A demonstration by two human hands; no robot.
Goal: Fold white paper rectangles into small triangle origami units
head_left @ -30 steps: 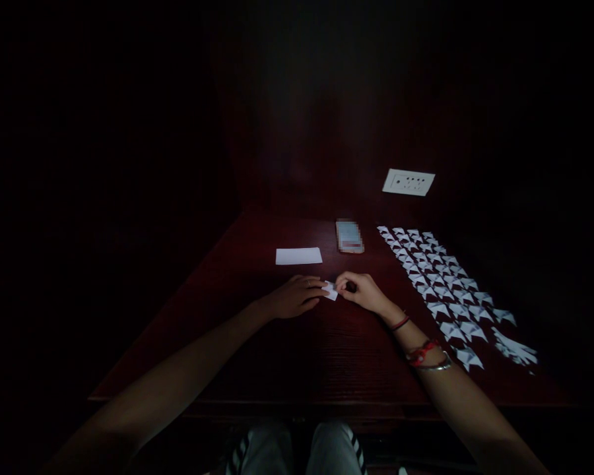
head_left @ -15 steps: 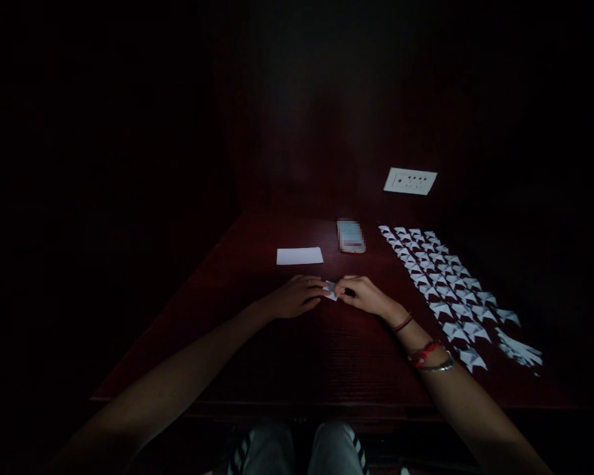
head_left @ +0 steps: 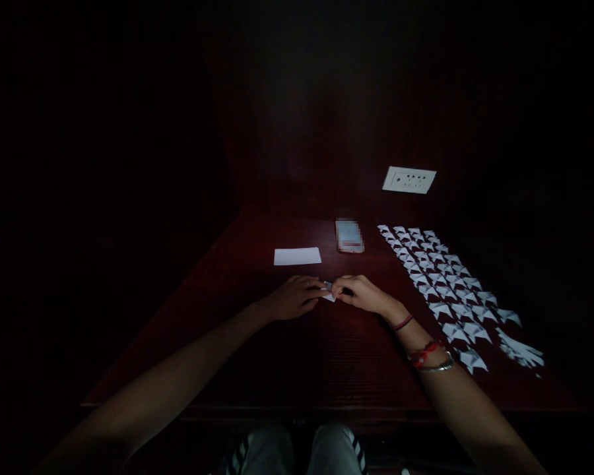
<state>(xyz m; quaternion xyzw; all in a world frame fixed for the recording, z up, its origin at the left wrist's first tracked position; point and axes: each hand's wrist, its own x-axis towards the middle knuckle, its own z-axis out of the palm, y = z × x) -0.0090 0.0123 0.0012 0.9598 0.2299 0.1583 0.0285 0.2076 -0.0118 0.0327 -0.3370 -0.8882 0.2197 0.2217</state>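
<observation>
Nearer me than the white sheet [head_left: 297, 256], this paper piece [head_left: 330, 297] should be light, easily creased: edges only! My left hand [head_left: 297, 297] lies flat on it; right hand [head_left: 360, 293] curls, pinching or not, can't tell.

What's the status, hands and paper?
Left hand over left part of small white paper. Right hand curled at its right edge. Paper partly hidden. White sheet beyond, touching neither hand.

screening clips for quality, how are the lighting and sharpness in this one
In the head view, light is dim, with the outer areas nearly black; the white paper sheet and wall socket plate stand out bright. In the head view, the smartphone is pixelated, and the small paper piece between left hand and right hand shows too little fold detail.
</observation>
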